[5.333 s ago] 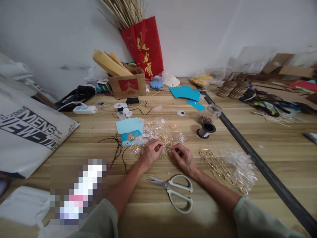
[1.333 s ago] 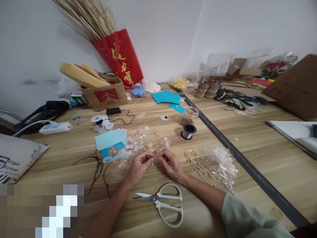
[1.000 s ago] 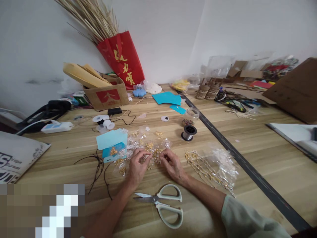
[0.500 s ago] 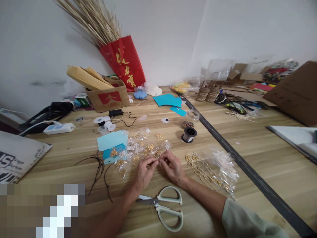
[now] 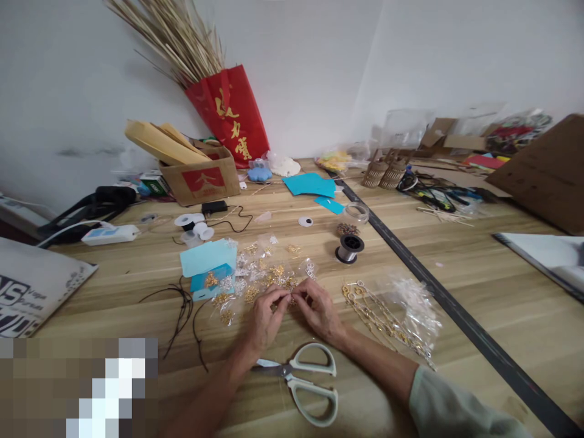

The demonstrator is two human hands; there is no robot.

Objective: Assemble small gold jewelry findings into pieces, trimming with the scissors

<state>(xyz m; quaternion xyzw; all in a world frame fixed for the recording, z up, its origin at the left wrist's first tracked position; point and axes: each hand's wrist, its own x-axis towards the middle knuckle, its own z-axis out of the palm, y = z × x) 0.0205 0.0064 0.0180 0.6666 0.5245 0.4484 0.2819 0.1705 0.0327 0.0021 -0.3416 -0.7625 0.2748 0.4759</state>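
My left hand (image 5: 267,316) and my right hand (image 5: 318,309) meet at the fingertips over the wooden table. Both are closed in a pinch, with thumbs and forefingers pressed together; whatever lies between them is too small to make out. Just beyond the fingers are spread small gold and silver jewelry findings (image 5: 250,294) in clear plastic bags. Below the hands lie scissors (image 5: 314,360) with pale handles, blades pointing left under my left wrist. Gold and silver chains (image 5: 378,316) rest to the right of my right hand, beside a crumpled clear bag (image 5: 413,304).
A wire spool (image 5: 349,249) and a clear jar of beads (image 5: 349,228) stand beyond the right hand. Blue cards (image 5: 207,258) and black cords (image 5: 177,316) lie to the left. A cardboard box (image 5: 201,176) and red bag (image 5: 237,115) stand at the back. A dark strip (image 5: 410,255) crosses the table.
Both hands keep nearly the same place, still pinched together, with the fingertips slightly closer. The whole view has shifted very slightly.
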